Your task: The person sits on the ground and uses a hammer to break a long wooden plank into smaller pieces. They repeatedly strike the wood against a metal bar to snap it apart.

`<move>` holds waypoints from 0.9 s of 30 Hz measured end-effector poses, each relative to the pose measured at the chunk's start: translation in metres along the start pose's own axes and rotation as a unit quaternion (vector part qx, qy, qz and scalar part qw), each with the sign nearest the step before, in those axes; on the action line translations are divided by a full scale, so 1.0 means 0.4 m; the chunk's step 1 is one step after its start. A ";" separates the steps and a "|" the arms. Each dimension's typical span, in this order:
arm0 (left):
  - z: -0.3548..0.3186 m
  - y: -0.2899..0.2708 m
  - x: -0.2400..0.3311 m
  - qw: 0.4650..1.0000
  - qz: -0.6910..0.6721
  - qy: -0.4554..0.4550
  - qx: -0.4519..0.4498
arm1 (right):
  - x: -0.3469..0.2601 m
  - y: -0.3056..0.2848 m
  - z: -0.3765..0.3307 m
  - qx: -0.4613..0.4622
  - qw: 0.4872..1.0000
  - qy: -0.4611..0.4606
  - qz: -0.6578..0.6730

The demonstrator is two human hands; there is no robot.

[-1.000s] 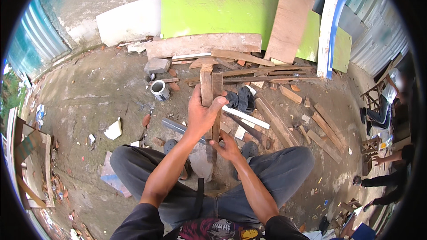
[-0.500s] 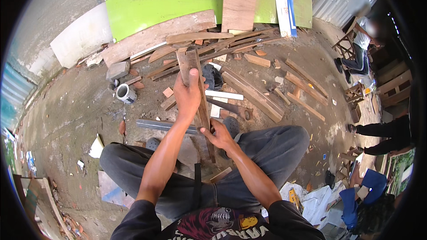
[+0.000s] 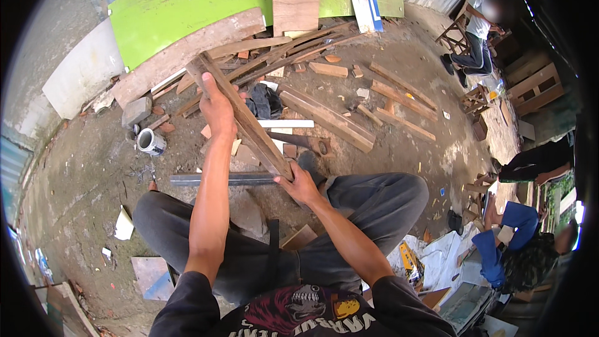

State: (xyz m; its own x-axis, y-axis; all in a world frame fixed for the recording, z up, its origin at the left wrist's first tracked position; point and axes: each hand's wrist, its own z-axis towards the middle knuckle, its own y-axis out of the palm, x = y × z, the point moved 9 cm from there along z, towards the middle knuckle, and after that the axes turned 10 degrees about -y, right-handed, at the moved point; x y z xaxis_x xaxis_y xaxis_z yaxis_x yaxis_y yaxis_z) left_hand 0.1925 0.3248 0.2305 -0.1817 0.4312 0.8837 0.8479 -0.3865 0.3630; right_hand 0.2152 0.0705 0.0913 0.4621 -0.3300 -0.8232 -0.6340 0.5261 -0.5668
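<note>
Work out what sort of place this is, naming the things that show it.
Probably a makeshift woodworking yard: a handsaw lies among wood offcuts on the ground, and a large green board stands beyond them.

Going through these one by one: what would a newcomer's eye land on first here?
Probably the bright green board across the top of the view, the strongest colour here. Next, perhaps, the long piece of wood slanting near the centre, with the left hand near its upper end and the right hand at its lower end.
</note>
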 end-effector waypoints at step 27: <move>0.008 -0.068 0.012 0.976 -0.144 0.008 -0.163 | -0.074 0.006 0.043 -0.057 0.998 -0.016 0.022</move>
State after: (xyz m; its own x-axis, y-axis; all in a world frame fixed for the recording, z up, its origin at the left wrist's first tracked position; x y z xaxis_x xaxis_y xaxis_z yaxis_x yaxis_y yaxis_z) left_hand 0.1703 0.3400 0.2238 -0.3994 0.5493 0.7340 0.5564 -0.4910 0.6703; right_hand 0.2107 0.0952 0.1150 0.4504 -0.2823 -0.8470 -0.7196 0.4467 -0.5315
